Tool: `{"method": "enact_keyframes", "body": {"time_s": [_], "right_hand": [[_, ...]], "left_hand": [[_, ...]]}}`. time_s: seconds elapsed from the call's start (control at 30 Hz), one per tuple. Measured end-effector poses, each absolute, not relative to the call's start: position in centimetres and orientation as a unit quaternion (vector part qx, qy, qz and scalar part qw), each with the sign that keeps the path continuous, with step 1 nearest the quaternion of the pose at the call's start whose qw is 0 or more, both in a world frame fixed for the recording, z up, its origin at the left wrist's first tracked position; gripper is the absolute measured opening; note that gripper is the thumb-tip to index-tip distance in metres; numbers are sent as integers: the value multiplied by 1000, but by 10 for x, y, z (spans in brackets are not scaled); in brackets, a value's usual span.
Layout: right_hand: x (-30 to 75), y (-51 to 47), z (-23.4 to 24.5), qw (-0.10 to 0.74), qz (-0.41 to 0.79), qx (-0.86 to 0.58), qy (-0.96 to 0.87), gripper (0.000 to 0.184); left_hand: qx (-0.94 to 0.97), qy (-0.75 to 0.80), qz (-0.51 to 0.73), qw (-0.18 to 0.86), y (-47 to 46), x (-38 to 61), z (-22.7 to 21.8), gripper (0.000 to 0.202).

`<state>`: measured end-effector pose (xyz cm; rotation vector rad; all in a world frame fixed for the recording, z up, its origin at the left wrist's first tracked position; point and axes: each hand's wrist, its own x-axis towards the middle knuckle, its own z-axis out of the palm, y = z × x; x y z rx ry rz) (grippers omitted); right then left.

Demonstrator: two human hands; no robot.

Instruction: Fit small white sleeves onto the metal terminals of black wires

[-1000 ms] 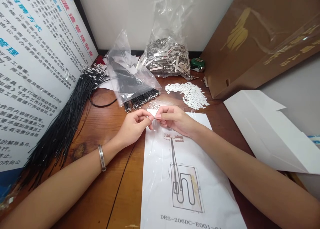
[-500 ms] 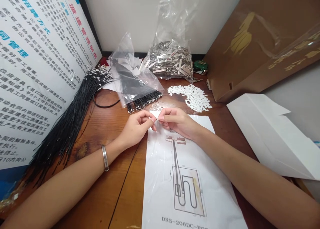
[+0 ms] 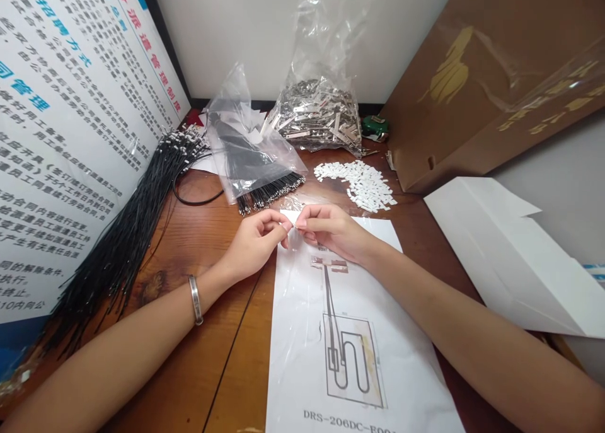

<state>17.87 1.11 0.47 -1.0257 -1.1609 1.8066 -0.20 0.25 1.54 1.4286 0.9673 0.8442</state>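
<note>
Both of my hands meet over the top edge of a printed drawing sheet [image 3: 302, 332]. My left hand [image 3: 262, 237] is closed, thumb and index finger pinched at a tiny piece. From the other side my right hand [image 3: 331, 228] pinches too, its fingertips almost touching the left ones. What lies between the fingertips is too small to make out. Just beyond, a clear bag holds black cords [image 3: 269, 190] with metal-tipped ends. Past my right hand lies a pile of small white pieces [image 3: 366, 184].
On the left lies a long bundle of black cords [image 3: 127, 212] with white ends. A clear bag of metal clips [image 3: 321, 115] stands at the wall, beside a green object [image 3: 375, 128]. A brown box [image 3: 444, 105] and a folded white card [image 3: 510, 256] are on the right.
The view has shifted slightly, so the scene sits a little further left. Both hands keep their pinch in nearly the same place over the sheet.
</note>
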Motion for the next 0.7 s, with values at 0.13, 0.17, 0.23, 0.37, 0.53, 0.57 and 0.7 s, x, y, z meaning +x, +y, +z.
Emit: {"method": "enact_keyframes", "body": {"time_s": [0.13, 0.17, 0.23, 0.37, 0.53, 0.57, 0.7], "right_hand": [[179, 11, 5, 370, 705, -399, -454, 22], [179, 11, 5, 370, 706, -397, -455, 21], [180, 11, 5, 368, 707, -395, -456, 20], [180, 12, 4, 366, 707, -393, -460, 19], [180, 12, 4, 371, 710, -392, -452, 21], [180, 12, 3, 371, 710, -392, -452, 21], [180, 12, 2, 370, 712, -390, -452, 21]], "left_hand": [[612, 411, 359, 573, 3, -2, 15, 20], [613, 409, 358, 573, 3, -2, 14, 20], [617, 408, 356, 571, 3, -2, 14, 20], [616, 405, 355, 575, 3, -3, 13, 21], [607, 406, 363, 579, 3, -3, 12, 21], [607, 405, 365, 578, 3, -3, 12, 20], [607, 403, 366, 578, 3, -2, 12, 20]]}}
